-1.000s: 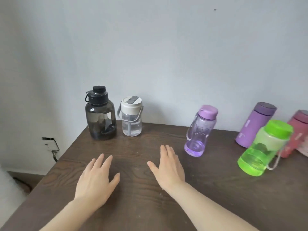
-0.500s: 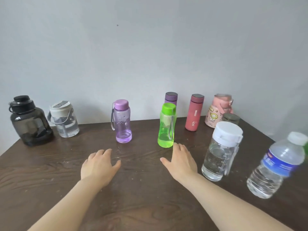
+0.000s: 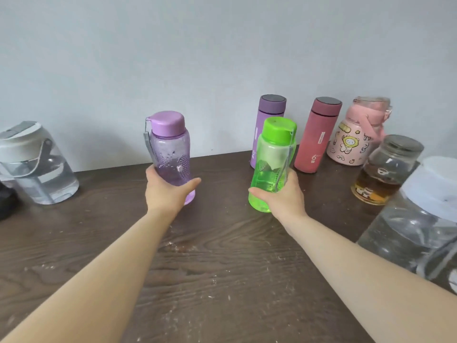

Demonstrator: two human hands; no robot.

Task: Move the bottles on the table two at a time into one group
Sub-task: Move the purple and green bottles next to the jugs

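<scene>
Now one bottle (image 3: pixel 170 154) per hands (image 3: pixel 165 191).

left hand (image 3: pixel 166 191): bare, no ring or glove seen | right hand (image 3: pixel 284 198): bare, no ring or glove seen | left forearm (image 3: pixel 99 276): bare, no sleeve or watch in view | right forearm (image 3: pixel 358 273): bare, no sleeve or watch in view | wrists: unadorned
</scene>
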